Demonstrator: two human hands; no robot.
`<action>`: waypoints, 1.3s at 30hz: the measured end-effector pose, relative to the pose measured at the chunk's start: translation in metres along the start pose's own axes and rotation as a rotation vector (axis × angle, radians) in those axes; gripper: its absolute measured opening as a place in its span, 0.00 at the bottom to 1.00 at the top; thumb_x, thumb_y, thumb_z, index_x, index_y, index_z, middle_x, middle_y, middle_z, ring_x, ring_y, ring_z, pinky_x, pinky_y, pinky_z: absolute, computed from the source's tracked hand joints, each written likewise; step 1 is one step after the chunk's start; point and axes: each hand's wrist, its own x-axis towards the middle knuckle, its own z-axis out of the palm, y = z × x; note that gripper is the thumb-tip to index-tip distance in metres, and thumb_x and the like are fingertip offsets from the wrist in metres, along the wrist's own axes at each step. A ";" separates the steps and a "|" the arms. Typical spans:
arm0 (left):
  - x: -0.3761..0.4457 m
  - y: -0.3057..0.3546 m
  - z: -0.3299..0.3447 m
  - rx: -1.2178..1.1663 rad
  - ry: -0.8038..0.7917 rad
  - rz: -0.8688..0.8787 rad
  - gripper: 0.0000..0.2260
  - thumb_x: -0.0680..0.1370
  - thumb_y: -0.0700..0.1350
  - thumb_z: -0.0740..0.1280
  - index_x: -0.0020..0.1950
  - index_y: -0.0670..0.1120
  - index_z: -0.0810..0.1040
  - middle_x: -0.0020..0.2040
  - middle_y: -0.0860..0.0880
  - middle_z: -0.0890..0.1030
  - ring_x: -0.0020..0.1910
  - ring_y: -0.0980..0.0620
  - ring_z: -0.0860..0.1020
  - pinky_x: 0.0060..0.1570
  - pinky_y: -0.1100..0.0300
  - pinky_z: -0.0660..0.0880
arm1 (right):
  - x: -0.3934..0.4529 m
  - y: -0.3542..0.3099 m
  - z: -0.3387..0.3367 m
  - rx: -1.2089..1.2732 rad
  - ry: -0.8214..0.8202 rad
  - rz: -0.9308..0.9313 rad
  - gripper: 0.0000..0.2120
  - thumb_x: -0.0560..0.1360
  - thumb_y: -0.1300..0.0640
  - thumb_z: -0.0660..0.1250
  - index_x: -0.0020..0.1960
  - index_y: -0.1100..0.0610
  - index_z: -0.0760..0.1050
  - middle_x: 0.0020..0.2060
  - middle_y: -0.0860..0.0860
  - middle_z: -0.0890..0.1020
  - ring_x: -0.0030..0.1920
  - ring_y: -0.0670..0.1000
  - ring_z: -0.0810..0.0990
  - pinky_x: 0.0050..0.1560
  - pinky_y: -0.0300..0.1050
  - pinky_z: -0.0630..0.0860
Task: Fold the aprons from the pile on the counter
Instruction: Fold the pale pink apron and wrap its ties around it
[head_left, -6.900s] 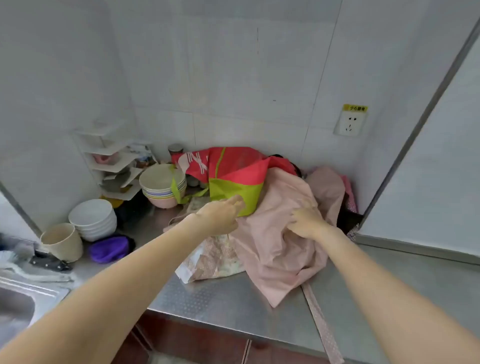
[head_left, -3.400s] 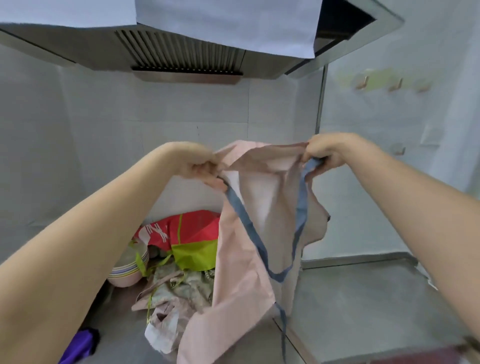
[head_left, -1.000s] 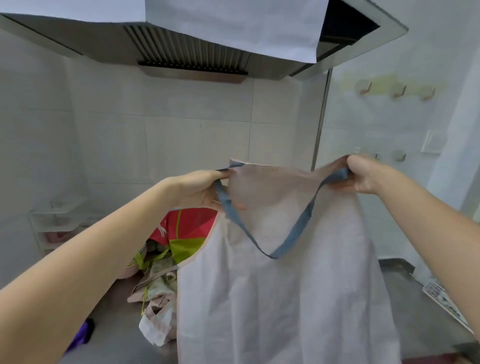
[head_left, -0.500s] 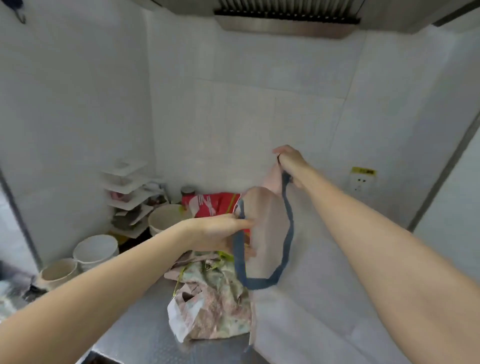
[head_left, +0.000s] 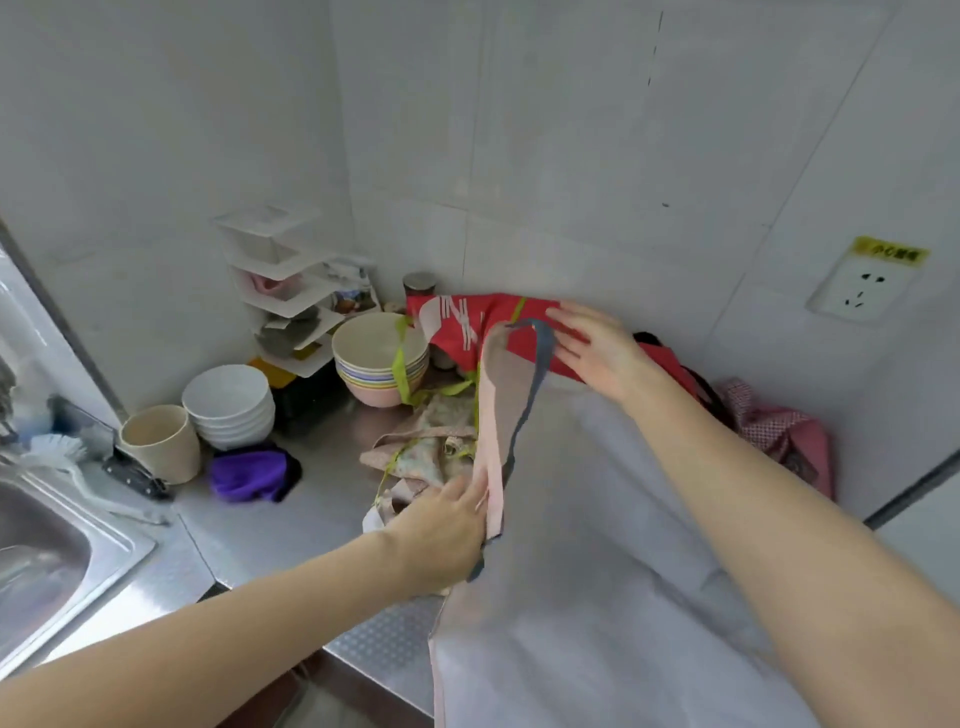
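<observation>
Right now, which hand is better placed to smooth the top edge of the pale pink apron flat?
Probably the right hand: it lies open at the pale pink apron's top edge by the grey-blue neck strap. The left hand grips the side edge lower down.

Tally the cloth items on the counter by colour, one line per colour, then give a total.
Pale pink apron, held by the left hand and right hand: 1
Red apron with green trim: 1
Floral apron: 1
Pink checked cloth: 1
Purple cloth: 1
Total: 5
</observation>
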 end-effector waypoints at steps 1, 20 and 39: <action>0.001 0.011 0.003 0.035 -0.022 0.081 0.23 0.81 0.47 0.54 0.72 0.35 0.60 0.75 0.36 0.49 0.74 0.38 0.52 0.66 0.42 0.63 | -0.007 0.006 -0.012 -0.009 0.032 0.016 0.10 0.77 0.70 0.59 0.54 0.59 0.73 0.37 0.50 0.84 0.39 0.47 0.81 0.46 0.42 0.74; 0.077 0.040 0.052 -0.825 -0.086 -0.159 0.31 0.75 0.52 0.68 0.72 0.39 0.59 0.69 0.42 0.67 0.67 0.45 0.67 0.59 0.59 0.65 | -0.120 0.072 -0.178 -1.615 0.357 0.431 0.18 0.75 0.69 0.57 0.63 0.62 0.73 0.63 0.58 0.74 0.63 0.58 0.73 0.60 0.45 0.70; 0.074 0.046 0.029 -0.928 -0.176 0.106 0.20 0.68 0.43 0.74 0.57 0.38 0.76 0.42 0.47 0.77 0.37 0.54 0.74 0.31 0.72 0.67 | -0.086 0.107 -0.069 -1.568 -0.170 0.396 0.07 0.72 0.58 0.68 0.36 0.59 0.75 0.24 0.51 0.78 0.31 0.50 0.78 0.26 0.37 0.72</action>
